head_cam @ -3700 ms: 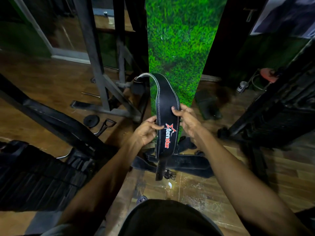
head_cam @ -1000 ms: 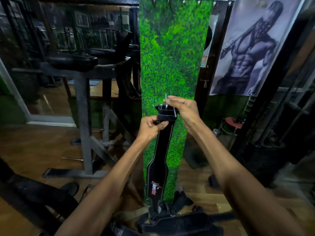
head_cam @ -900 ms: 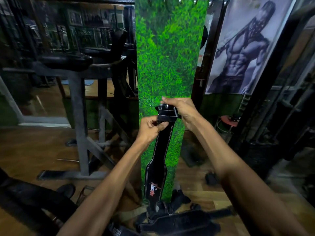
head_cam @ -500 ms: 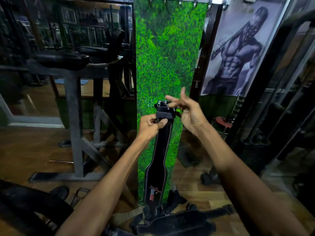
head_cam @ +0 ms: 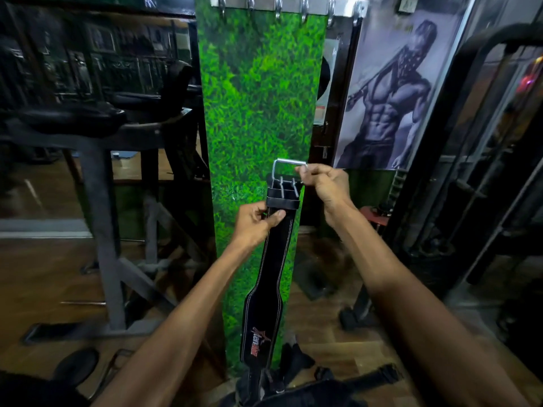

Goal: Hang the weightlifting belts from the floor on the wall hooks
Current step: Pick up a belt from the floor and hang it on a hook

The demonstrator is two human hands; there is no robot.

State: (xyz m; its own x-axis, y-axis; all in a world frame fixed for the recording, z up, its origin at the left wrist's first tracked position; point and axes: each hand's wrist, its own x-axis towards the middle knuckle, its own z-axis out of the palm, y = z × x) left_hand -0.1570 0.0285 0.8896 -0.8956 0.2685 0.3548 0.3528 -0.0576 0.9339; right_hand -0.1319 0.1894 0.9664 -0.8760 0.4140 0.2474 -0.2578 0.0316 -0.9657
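Obs: black leather weightlifting belt [head_cam: 273, 257] hangs vertically in front of the green turf-print panel [head_cam: 258, 92], logo end down at 6 o'clock, buckle end up near frame centre. Lower tail reaches the heap of other belts [head_cam: 308, 389] on the wooden floor [head_cam: 332, 356].

Left hand [head_cam: 255, 224]: closed in a pinch on the strap just below the leather keeper loop, thumb across the front face.

Right hand [head_cam: 323, 183]: fingers curled shut on the right side of the steel buckle frame [head_cam: 289, 168], which is now swung up and stands clear above the strap end; the two prongs [head_cam: 287, 188] lie exposed beneath it.

Change: half a second ago the right hand was spread open beside the buckle, holding nothing, and the frame lay folded flat against the strap end. It has since closed on the frame and lifted it open. A second ago both hands sat lower and bunched on the folded buckle.

Meaning: the raised frame gives an open loop to drop over a hook. Judged step in hand: presenting the buckle for hanging.

Hook rail [head_cam: 289, 5] at 12 o'clock, well above the buckle; all visible hooks bare. Belt not yet hung. The lift must go up along the panel.
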